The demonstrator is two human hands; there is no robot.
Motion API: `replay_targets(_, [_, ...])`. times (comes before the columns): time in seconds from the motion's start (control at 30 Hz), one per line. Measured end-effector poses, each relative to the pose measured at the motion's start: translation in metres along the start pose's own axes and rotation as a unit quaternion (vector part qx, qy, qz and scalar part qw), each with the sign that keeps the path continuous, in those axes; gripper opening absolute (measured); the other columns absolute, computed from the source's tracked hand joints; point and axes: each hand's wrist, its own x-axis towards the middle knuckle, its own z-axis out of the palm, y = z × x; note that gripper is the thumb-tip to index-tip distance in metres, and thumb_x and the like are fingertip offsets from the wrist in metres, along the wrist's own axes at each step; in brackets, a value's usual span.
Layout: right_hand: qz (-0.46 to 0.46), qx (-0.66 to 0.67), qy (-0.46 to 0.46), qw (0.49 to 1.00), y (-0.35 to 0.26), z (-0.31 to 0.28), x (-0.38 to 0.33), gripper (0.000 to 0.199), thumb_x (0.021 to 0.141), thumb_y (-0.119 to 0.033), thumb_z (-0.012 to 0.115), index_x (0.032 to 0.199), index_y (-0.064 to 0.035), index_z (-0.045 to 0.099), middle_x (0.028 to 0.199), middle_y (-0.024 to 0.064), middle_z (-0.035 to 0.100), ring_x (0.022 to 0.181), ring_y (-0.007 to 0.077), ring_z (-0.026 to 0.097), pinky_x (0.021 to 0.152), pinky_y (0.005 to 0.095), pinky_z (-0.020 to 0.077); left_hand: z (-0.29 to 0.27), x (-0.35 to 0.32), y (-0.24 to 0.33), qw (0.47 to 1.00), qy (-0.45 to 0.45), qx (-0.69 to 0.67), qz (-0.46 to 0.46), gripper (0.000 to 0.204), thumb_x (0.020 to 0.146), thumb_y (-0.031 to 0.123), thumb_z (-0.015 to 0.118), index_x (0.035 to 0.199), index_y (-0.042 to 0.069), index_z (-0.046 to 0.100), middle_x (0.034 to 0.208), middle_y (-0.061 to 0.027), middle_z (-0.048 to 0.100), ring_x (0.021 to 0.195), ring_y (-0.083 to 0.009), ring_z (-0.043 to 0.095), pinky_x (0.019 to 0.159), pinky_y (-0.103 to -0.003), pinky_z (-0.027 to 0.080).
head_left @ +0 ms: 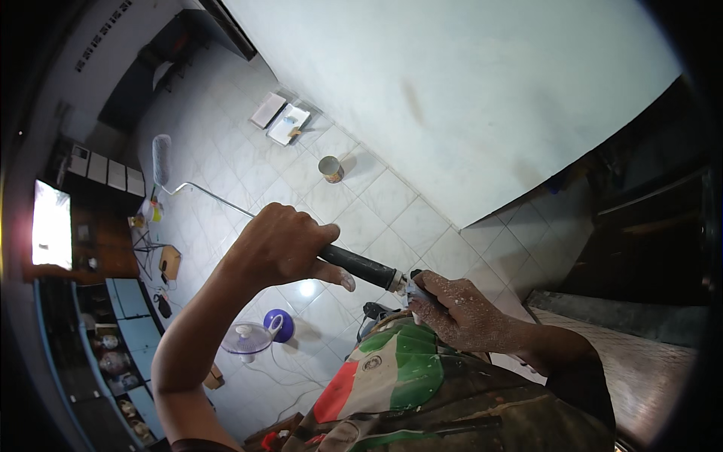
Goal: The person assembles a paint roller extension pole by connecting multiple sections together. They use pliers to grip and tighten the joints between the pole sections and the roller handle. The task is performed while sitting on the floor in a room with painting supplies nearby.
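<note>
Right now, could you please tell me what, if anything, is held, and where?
A paint roller: the left grip holds its black handle; the right grip is at the handle's butt end, its exact hold unclear.

Glare spots the tiled floor (pixel 307 288); dark edges bend.

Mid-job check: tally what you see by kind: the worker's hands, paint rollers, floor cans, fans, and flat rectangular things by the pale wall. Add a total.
Hands (left hand, right hand): 2
Paint roller: 1
Can: 1
Fan: 1
Flat rectangular things by the pale wall: 2
Total: 7
</note>
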Motion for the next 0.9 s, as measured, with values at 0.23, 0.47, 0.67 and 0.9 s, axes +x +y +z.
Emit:
replay_targets(0.23, [-0.046,0.002,0.035,0.998,-0.033,-0.021,-0.026,0.02,0.11,-0.017,0.058,0.111,0.0023,0.057,0.074,0.019,0.065,0.062,0.0266,0.065,0.06,0.0435,0.0469,-0.003,-0.014,0.02,0.983,0.13,-0.108,0.068,0.069,0.069,0.081,0.068,0.079,0.013,0.056,0.055,-0.001,0.052,0.055,-0.0234,0.061,0.056,-0.04,0.046])
replay_targets(0.47, [-0.045,0.019,0.037,0.998,-0.044,-0.035,-0.045,0.023,0.11,-0.018,0.058,0.115,0.0038,0.061,0.074,0.0184,0.065,0.061,0.0236,0.064,0.06,0.0425,0.0467,0.024,0.002,0.039,0.952,0.185,-0.222,0.104,0.074,0.071,0.084,0.069,0.077,0.01,0.059,0.055,-0.0027,0.053,0.053,-0.0263,0.059,0.055,-0.039,0.047])
replay_targets(0.67, [-0.046,0.001,0.018,0.999,-0.043,-0.049,-0.053,0.023,0.109,-0.018,0.059,0.114,0.004,0.06,0.075,0.0204,0.066,0.063,0.0307,0.068,0.06,0.0449,0.0473,0.041,0.013,0.066,0.909,0.273,-0.3,0.097,0.087,0.065,0.093,0.064,0.073,0.007,0.051,0.058,-0.0077,0.048,0.054,-0.0299,0.056,0.055,-0.041,0.043])
replay_targets(0.9, [-0.047,-0.029,-0.03,0.998,-0.035,-0.06,-0.047,0.024,0.11,-0.018,0.058,0.11,0.0048,0.053,0.075,0.0228,0.066,0.066,0.0392,0.07,0.058,0.0494,0.0468,0.059,0.032,0.081,0.876,0.255,-0.386,0.135,0.083,0.072,0.088,0.068,0.074,0.007,0.052,0.062,-0.011,0.051,0.059,-0.0367,0.058,0.056,-0.045,0.045])
